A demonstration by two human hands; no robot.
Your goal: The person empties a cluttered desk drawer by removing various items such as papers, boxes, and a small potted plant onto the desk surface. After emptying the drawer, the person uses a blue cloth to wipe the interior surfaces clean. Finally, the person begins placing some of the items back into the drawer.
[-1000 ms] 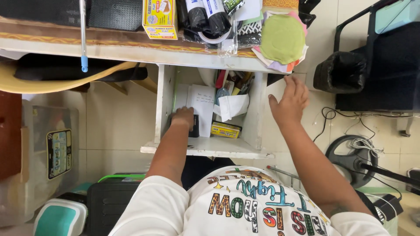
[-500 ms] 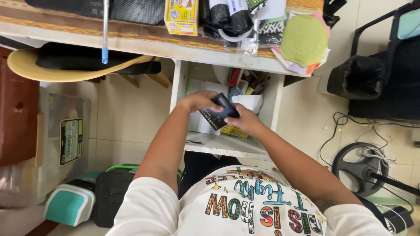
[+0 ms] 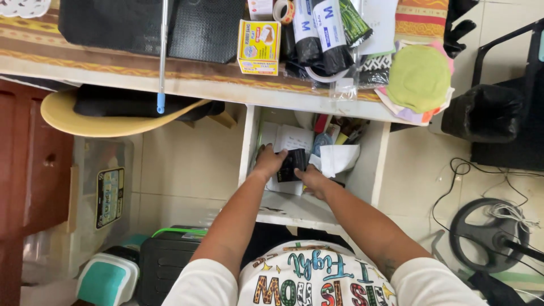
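Note:
Both my hands reach down into an open white drawer [image 3: 378,164] under the tabletop. My left hand [image 3: 268,160] and my right hand [image 3: 311,180] hold a small flat black object [image 3: 291,164] between them, over white papers [image 3: 286,139] lying in the drawer. A crumpled white paper [image 3: 339,158] lies just right of my right hand. Pens and other small colourful items [image 3: 334,127] fill the back of the drawer.
On the tabletop stand a yellow box [image 3: 258,47], black rolls with white labels [image 3: 317,34], a black mat [image 3: 153,28] and a green round cloth [image 3: 419,76]. A straw hat [image 3: 85,119] hangs under the table. On the floor are a plastic bin [image 3: 102,192], a black case [image 3: 164,260] and cables [image 3: 493,226].
The black object, held up above the drawer half a second ago, has come down into it with both hands. A second ago the right hand was open at the drawer's right edge.

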